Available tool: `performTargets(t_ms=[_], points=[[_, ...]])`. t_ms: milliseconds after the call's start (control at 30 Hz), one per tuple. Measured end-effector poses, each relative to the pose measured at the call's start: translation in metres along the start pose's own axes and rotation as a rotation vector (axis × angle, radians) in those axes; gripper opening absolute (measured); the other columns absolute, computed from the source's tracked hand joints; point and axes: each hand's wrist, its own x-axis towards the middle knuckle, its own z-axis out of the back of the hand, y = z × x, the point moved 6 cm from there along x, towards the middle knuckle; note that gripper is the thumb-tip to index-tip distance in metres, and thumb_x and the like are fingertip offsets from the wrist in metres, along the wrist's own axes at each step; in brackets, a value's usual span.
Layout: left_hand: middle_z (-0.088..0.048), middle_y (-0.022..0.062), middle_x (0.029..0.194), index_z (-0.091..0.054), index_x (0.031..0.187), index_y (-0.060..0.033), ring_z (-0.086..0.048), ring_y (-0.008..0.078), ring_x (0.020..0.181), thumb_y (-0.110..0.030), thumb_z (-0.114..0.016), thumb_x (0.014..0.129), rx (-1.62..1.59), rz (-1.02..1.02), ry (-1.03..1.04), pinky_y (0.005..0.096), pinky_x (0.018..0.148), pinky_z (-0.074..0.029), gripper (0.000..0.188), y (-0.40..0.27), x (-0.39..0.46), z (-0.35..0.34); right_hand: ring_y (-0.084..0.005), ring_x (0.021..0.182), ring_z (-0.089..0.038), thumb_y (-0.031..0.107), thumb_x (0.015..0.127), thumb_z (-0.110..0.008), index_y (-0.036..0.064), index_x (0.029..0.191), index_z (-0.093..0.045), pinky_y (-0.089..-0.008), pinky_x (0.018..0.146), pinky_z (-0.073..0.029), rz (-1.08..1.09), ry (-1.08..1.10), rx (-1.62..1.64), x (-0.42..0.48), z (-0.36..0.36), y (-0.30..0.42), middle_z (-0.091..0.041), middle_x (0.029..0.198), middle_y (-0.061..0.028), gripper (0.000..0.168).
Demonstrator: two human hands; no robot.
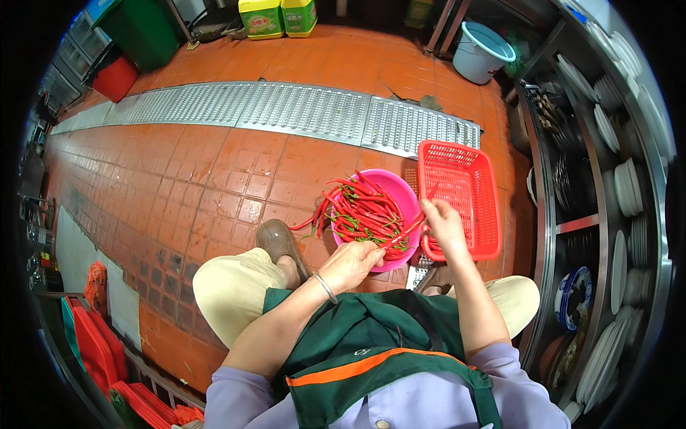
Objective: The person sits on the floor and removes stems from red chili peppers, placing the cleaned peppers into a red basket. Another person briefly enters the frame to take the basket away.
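Observation:
A pink plastic basin (404,187) stands on the floor between my feet, heaped with long red chili peppers (364,206) with green stems. Some peppers hang over its left rim. Over the basin's near right side, one red chili pepper (403,233) stretches between my hands. My left hand (356,261), with a bracelet at the wrist, pinches its stem end. The other end is in the fingers of my right hand (444,222), above the left edge of a red plastic basket (489,214). Several red chilies lie at the basket's near end, partly hidden by my right hand and forearm.
A perforated metal drain cover (300,110) crosses the tiled floor. Shelves of stacked plates (627,187) stand on the right. A light blue bucket (479,53), yellow-green jugs (262,20) and a green bin (144,37) are at the back. Red plastic baskets (99,338) sit lower left.

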Motion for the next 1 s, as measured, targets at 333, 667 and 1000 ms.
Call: performTargets(t_ms=[333, 667, 1000], points=[[-0.026, -0.0083, 0.052, -0.050, 0.077, -0.0074, -0.024, 0.0043, 0.044, -0.034, -0.045, 0.101, -0.867, 0.108, 0.272, 0.0224, 0.041, -0.020, 0.036, -0.018, -0.009, -0.007, -0.0181, 0.079, -0.048, 0.029, 0.103, -0.039, 0.002, 0.103, -0.051, -0.0308, 0.076, -0.043, 0.442, 0.596, -0.074, -0.089, -0.057, 0.030, -0.048, 0.085, -0.0067, 0.029], [-0.067, 0.0200, 0.085, -0.032, 0.137, 0.0105, -0.065, 0.0355, 0.078, -0.019, -0.060, 0.086, 0.437, 0.083, -0.090, 0.0407, 0.074, -0.053, 0.065, 0.026, 0.007, -0.007, -0.0284, 0.078, -0.064, 0.031, 0.086, -0.064, 0.002, 0.103, -0.062, -0.0401, 0.072, -0.048, 0.195, 0.238, -0.528, 0.028, -0.046, -0.046, -0.063, 0.079, -0.0185, 0.033], [-0.059, 0.0179, 0.111, -0.045, 0.134, -0.0030, -0.057, 0.0322, 0.105, -0.014, -0.050, 0.085, 0.909, 0.119, 0.330, 0.0447, 0.086, -0.045, 0.050, 0.022, -0.007, -0.025, -0.0377, 0.097, -0.063, 0.014, 0.085, -0.057, 0.005, 0.106, -0.062, -0.0462, 0.086, -0.050, 0.359, 0.320, -0.991, 0.166, -0.163, -0.108, -0.065, 0.099, -0.0223, 0.023]])
